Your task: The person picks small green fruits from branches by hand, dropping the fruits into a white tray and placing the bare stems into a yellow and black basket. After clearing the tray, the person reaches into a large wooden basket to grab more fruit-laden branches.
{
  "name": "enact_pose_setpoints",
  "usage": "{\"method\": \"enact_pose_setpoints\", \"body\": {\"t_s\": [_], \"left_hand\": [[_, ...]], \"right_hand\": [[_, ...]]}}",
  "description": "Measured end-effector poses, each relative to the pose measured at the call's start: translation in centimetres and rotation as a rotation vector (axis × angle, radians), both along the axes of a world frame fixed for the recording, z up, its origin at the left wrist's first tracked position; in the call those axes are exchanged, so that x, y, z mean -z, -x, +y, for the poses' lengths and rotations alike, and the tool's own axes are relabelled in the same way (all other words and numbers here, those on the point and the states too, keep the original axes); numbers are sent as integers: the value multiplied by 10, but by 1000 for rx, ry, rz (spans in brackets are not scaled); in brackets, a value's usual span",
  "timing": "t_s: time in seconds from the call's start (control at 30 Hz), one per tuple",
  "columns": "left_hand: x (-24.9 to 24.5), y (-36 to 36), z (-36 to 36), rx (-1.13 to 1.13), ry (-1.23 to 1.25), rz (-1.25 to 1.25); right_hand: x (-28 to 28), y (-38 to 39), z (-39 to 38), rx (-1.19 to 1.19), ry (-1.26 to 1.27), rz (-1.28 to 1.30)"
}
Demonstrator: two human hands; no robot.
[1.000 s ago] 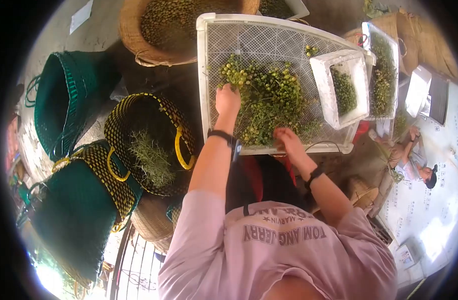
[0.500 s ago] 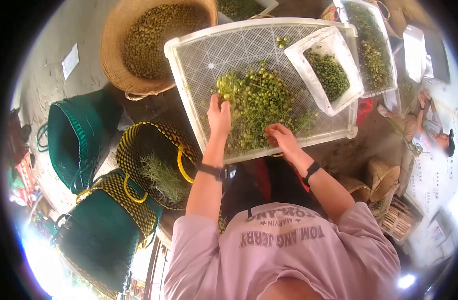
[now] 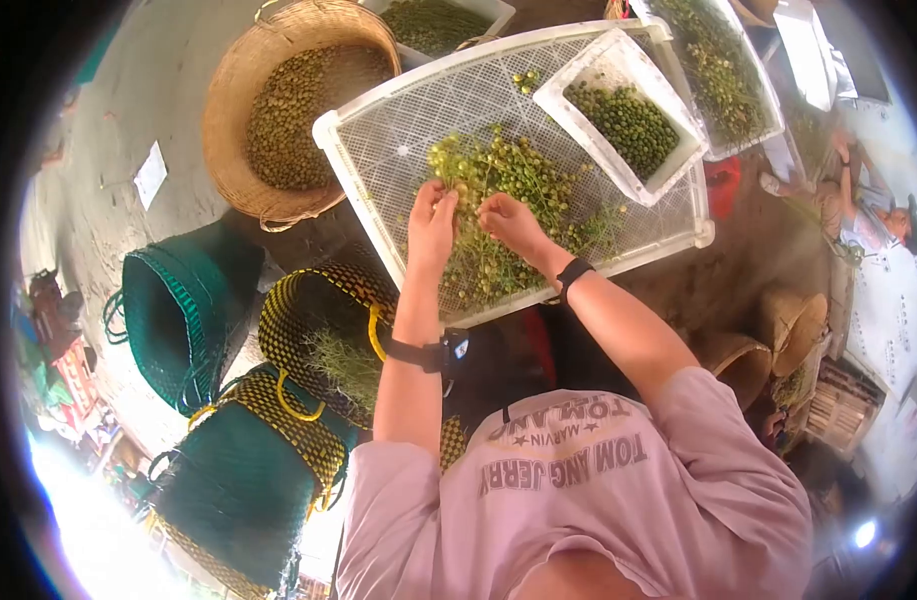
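The heap of stalked green fruits lies on the middle of the white mesh tray, spreading toward the tray's near edge. The left hand is at the heap's edge on the side of the tray's left end, with a pale fruit cluster just past its fingertips, toward the tray's far edge. Its fingers and thumb are drawn together in a pinch, seemingly on the cluster's stalks. The right hand is over the tray's middle, close beside the left, so the cluster is nearer the left hand. Its fingers are curled in, and whether they hold a fruit I cannot tell. The tray's long axis runs crosswise before the person, aslant; the heap is loose, with no clear long axis. A white box of loose green fruits rests on the tray's right end.

Stalks between the fingertips are blurred, the hands cover part of the heap, and whatever bears the tray is hidden beneath it.
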State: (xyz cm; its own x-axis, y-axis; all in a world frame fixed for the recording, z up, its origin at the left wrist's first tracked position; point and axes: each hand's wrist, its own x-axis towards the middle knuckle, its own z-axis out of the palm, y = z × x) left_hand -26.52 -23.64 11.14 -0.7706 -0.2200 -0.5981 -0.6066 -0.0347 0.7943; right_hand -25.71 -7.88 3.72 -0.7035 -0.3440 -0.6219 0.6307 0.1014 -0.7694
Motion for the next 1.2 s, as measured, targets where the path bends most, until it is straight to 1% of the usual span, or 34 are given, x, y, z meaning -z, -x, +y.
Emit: {"method": "enact_pose_setpoints", "body": {"t_s": [0.03, 0.07, 0.1, 0.13, 0.17, 0.2, 0.23, 0.27, 0.3, 0.33, 0.37, 0.4, 0.43, 0.47, 0.53, 0.57, 0.6, 0.63, 0.67, 0.73, 0.77, 0.83, 0.87, 0.93, 0.97, 1.0, 1.03, 1.07, 1.1, 1.13, 1.17, 1.2], "left_hand": [[-2, 2, -4, 35, -129, -16], [-6, 5, -4, 69, -258, -32], [-14, 5, -1, 8, -330, -104], [-10, 4, 0, 21, -330, -106], [-8, 5, -1, 102, -357, -140], [-5, 5, 0, 181, -384, -175], [-2, 3, 1, 237, -285, -175], [-6, 3, 4, 245, -280, -178], [-9, 2, 6, 250, -145, -191], [-12, 0, 8, 254, -13, -203], [-6, -2, 6, 261, -12, -206], [6, -3, 1, 296, 53, -182], [18, -5, -3, 330, 118, -158], [19, -5, 1, 329, 118, -159], [20, -7, 10, 130, 13, -122], [17, -6, 13, 128, 17, -118], [14, -6, 16, 127, 3, -170], [10, -5, 17, 125, -12, -220], [14, -7, 15, 125, -8, -218], [18, -7, 11, 230, 162, -236], [6, -4, 11, 233, 167, -228], [-19, -3, 11, 289, 164, -344], [-30, -5, 12, 290, 170, -337], [-51, -9, 20, 254, -81, -239], [-60, -10, 23, 254, -76, -230], [-68, -12, 25, 302, -37, -172], [-76, -13, 26, 348, 3, -113], [-85, -15, 29, 346, 9, -102], [-95, -18, 33, 389, 163, 9], [-103, -20, 36, 431, 317, 119], [-111, -21, 38, 461, 415, 261], [-120, -23, 40, 456, 418, 267]], "right_hand": [[-5, 0, 5, 31, -15, -76], [-12, 2, 4, 41, -13, -74], [-20, 4, 0, 297, 107, -278], [-28, 5, -3, 554, 229, -481], [-29, 9, -6, 553, 254, -541], [-29, 10, -5, 562, 258, -540], [-30, 12, -6, 481, 415, -480], [-30, 11, -7, 399, 571, -418], [-30, 7, -11, 512, 526, -382], [-31, 4, -7, 521, 529, -385], [-33, 1, 1, 430, 365, -320], [-33, -3, 10, 336, 201, -255], [-34, -7, 18, 338, 200, -258], [-34, -11, 27, 302, 155, -229], [-33, -18, 35, 229, 69, -168], [-42, -19, 35, 230, 46, -149], [-50, -18, 35, 230, 50, -147], [-58, -16, 36, 201, 103, -96], [-66, -15, 37, 172, 156, -45], [-83, -12, 37, 209, 128, -8], [-88, -12, 38, 246, 94, 22], [-96, -10, 45, 243, 85, 44], [-96, -10, 50, 237, 72, 59], [-96, -10, 57, 235, 122, 90], [-108, -9, 61, 233, 64, 68], [-118, -8, 64, 228, 8, 45], [-120, -9, 67, 226, 14, 56], [-120, -9, 70, 305, -56, 182], [-121, -10, 73, 386, -127, 307], [-121, -9, 78, 385, -123, 314], [-132, -6, 81, 447, -133, 430], [-142, -3, 84, 508, -143, 544]]}}
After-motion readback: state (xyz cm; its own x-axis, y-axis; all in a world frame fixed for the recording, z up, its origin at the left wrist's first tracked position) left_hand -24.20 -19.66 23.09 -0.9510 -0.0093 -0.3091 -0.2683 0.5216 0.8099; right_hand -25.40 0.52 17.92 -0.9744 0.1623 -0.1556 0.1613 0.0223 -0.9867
